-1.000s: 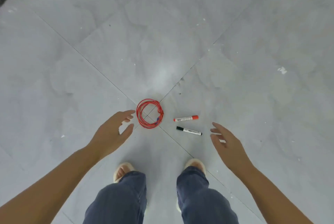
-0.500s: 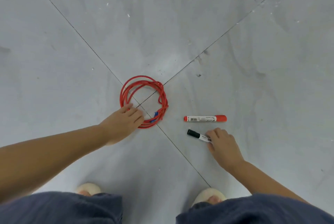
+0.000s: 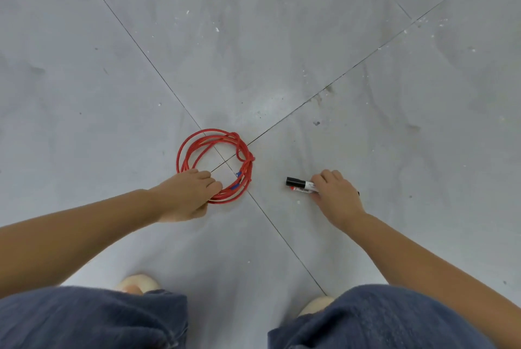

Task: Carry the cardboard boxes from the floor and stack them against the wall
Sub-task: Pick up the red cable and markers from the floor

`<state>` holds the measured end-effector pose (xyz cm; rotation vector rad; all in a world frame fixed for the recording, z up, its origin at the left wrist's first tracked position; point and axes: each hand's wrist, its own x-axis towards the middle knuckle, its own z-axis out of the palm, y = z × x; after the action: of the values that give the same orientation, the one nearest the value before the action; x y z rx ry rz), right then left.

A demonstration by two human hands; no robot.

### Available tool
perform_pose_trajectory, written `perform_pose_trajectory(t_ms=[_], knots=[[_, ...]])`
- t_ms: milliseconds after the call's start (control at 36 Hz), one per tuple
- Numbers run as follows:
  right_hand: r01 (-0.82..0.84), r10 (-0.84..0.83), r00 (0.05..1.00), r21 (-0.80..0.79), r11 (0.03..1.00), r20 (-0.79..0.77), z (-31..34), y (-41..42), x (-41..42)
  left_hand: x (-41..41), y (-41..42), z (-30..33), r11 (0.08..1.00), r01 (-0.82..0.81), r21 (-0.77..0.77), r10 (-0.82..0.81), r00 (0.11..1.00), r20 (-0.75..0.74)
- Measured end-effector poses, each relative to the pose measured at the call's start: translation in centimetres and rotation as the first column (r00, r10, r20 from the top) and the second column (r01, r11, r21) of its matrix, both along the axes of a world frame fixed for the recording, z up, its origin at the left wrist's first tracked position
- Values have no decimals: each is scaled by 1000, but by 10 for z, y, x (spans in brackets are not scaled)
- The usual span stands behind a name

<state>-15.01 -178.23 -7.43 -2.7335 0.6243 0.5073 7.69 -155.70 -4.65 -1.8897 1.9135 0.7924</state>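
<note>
From the head camera, looking straight down, the person crouches over a grey tiled floor (image 3: 282,38) where four tile seams meet. The left hand (image 3: 186,196) reaches down to a coil of red cord (image 3: 215,164) lying flat over the crossing of the seams; its fingers (image 3: 210,183) are curled over the near left part of the coil and grasp the strands there, while the far side of the loop rests on the tile. A small blue piece shows on the cord's near right arc. To the right of the coil and apart from it, the right hand (image 3: 335,196) is down at the floor with its fingers bent around two markers held together: a black-capped marker (image 3: 300,183) sticks out to the left of the knuckles with its white barrel running under the fingers, and a red marker (image 3: 298,189) lies just beneath and against it, only a sliver showing. Both forearms come in bare from the lower corners. At the bottom edge are two knees in dark blue trousers (image 3: 93,320) and the toes of pale slippers (image 3: 138,285) on the tile. The cardboard boxes named in the task appear nowhere in this view, so their place cannot be told.
</note>
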Motion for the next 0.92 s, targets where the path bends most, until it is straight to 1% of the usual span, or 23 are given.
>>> perform_pose_trajectory(t_ms=[56,83,111,139,194,250,306,333,389,417,500,556,667,778,833,917], knots=[[41,-41,999,18,999,-13,2,2,-1,5,9,2,990,-19,-139,13,999,-45],[81,-81,997,26,996,-7,7,3,0,8,13,5,971,-39,-238,22,997,-71],[140,-139,990,27,990,-9,13,4,0,12,15,10,950,-60,-306,33,995,-91],[183,-181,982,22,983,-54,22,5,1,15,15,20,938,-102,-331,66,991,-117],[201,-197,973,16,980,-123,50,9,1,16,12,53,931,-224,-287,179,968,-175],[203,-194,966,41,978,-169,89,17,-2,16,11,98,909,-389,-149,357,911,-205],[202,-187,962,59,978,-197,134,22,-5,18,17,143,894,-448,-6,440,881,-176],[204,-187,960,62,977,-209,158,23,-6,18,22,167,883,-469,32,466,864,-190],[206,-188,961,69,976,-202,211,25,-7,16,32,216,846,-531,52,529,821,-216],[209,-192,963,77,975,-190,239,26,-6,14,36,243,814,-578,61,575,785,-231],[262,-242,958,128,956,-156,320,27,-4,7,48,323,679,-729,88,719,636,-279],[327,-303,942,180,928,-146,375,27,-4,2,56,374,573,-812,114,793,515,-325],[450,-426,893,345,824,-147,487,30,-3,-2,68,482,336,-926,172,896,258,-362],[554,-564,811,511,657,-154,608,45,0,-12,83,597,157,-959,237,897,38,-441],[558,-580,800,542,628,-152,661,57,-4,-22,97,648,64,-961,269,881,-73,-468],[533,-571,810,568,627,-131,720,73,-13,-42,120,710,-67,-954,291,813,-221,-538]])
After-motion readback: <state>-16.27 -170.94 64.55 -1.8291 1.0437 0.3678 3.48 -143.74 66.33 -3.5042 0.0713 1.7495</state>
